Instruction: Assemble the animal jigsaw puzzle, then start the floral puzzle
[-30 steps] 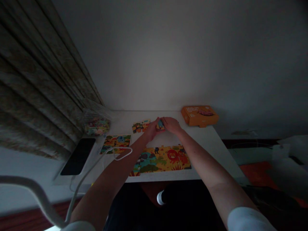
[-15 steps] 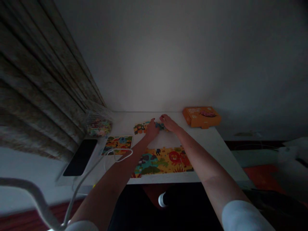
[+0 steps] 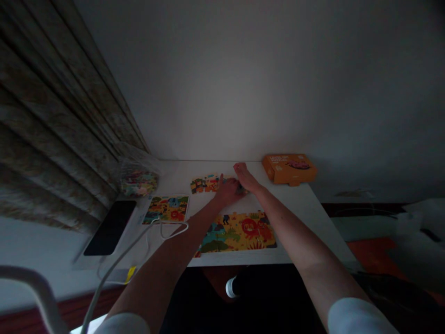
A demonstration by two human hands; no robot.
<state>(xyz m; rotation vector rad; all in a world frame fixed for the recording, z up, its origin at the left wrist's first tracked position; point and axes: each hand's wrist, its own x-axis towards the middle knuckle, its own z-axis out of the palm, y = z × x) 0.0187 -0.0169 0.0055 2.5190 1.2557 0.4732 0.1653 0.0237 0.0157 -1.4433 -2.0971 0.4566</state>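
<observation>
My left hand (image 3: 229, 189) rests low over a strip of joined jigsaw puzzle pieces (image 3: 205, 184) near the back of the white table. One of its fingers sticks up, while the others curl over a puzzle piece at the strip's right end. Close against it on the right is my right hand (image 3: 245, 176), bent at the wrist with fingers drawn together; what they hold, if anything, is hidden. Nearer me, between my forearms, lies a larger joined puzzle section (image 3: 239, 232) with red lions, a pond and plants. My left forearm covers its left end.
Left of my arm are a picture card (image 3: 167, 208), a clear bag of loose pieces (image 3: 139, 182) and a black phone (image 3: 110, 228). A white cable (image 3: 139, 239) loops over the card's lower edge. An orange puzzle box (image 3: 291, 168) stands at the back right by the wall.
My left hand has slid right along the strip, now covering the dark teal pieces that showed between the hands. My right hand stays near the same spot, slightly more raised at the wrist.
</observation>
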